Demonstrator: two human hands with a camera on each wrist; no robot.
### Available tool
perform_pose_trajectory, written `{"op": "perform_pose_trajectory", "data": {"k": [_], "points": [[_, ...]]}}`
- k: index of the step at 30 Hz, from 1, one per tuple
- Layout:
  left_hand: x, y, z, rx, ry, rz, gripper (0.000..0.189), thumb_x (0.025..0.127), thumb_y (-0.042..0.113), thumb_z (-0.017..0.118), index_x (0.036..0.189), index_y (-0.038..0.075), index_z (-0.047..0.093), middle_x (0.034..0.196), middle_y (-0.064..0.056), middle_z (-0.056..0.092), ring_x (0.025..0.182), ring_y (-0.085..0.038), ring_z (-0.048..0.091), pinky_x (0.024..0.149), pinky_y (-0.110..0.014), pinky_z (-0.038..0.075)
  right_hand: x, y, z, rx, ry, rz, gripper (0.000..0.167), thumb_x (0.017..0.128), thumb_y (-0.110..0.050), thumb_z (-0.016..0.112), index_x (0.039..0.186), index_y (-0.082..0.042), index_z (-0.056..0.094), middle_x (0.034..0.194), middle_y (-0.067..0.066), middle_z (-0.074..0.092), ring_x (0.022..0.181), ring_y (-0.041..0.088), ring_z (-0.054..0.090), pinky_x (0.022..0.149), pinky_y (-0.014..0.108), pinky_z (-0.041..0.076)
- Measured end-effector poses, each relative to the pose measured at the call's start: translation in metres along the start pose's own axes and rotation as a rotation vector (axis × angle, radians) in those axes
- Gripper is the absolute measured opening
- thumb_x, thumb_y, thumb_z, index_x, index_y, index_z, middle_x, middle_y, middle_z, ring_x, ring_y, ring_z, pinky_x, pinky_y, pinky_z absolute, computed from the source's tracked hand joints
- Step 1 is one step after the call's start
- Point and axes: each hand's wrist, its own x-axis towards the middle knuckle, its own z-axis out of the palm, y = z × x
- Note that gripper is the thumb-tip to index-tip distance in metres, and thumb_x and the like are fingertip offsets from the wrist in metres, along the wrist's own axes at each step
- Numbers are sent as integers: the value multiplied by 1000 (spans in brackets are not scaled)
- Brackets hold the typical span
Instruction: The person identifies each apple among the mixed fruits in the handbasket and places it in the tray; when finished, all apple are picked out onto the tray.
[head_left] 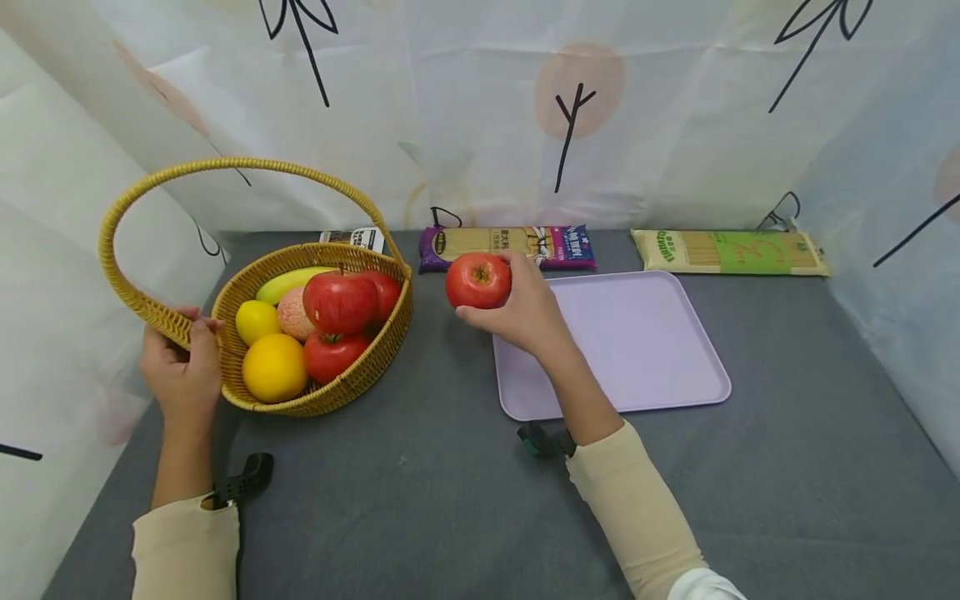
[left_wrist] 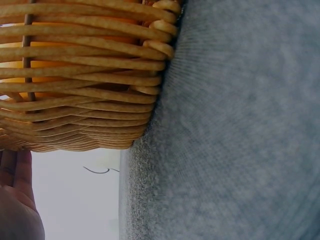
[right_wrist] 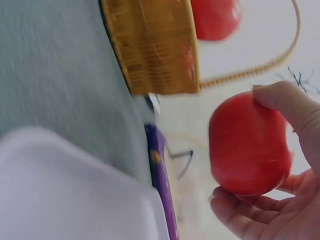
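Note:
My right hand (head_left: 528,307) holds a smooth red apple (head_left: 478,281) in the air, just left of the tray's far corner. In the right wrist view, the thumb lies on one side of the apple (right_wrist: 250,145) and the fingers on the other. My left hand (head_left: 183,362) grips the lower left end of the handle of a woven basket (head_left: 375,358). Inside it lie a yellow banana (head_left: 288,283), a lemon (head_left: 257,321), an orange (head_left: 274,368), a pinkish peach-like fruit (head_left: 295,315) and several red fruits (head_left: 341,302). The left wrist view shows the basket's woven side (left_wrist: 80,80).
A pale purple tray (head_left: 645,342) lies on the grey cloth (head_left: 420,500). Along the back are a purple pasta packet (head_left: 517,247), a green and yellow noodle packet (head_left: 731,252) and a partly hidden packet (head_left: 367,238). Printed curtains (head_left: 465,108) hang behind and at both sides.

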Motion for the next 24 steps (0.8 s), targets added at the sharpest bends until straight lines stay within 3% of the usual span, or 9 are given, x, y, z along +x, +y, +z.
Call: {"op": "perform_pose_trajectory", "data": {"k": [8, 14, 24], "points": [[0, -2, 0, -11, -6, 43, 21, 91, -3, 56, 103, -19, 60, 85, -3, 64, 75, -13, 65, 74, -17, 53, 10, 23, -19, -44, -1, 107, 88, 74, -37, 85, 144, -10, 39, 134, 11, 49, 123, 29, 48, 90, 49, 55], [-1, 0, 0, -7, -7, 38, 21, 91, -3, 56, 104, -19, 60, 85, -3, 64, 75, -13, 65, 75, -17, 53, 17, 42, -19, -132, -78, 192, 95, 78, -38, 83, 151, -7, 30, 137, 18, 46, 125, 34, 47, 98, 52, 50], [-1, 0, 0, 29, -8, -5, 20, 92, -3, 55, 106, -16, 61, 86, -3, 64, 77, -14, 65, 76, -17, 53, 21, 50, -9, -120, -75, 191, 97, 81, -38, 82, 156, -11, 27, 146, 16, 43, 132, 35, 43, 103, 54, 45]]}}
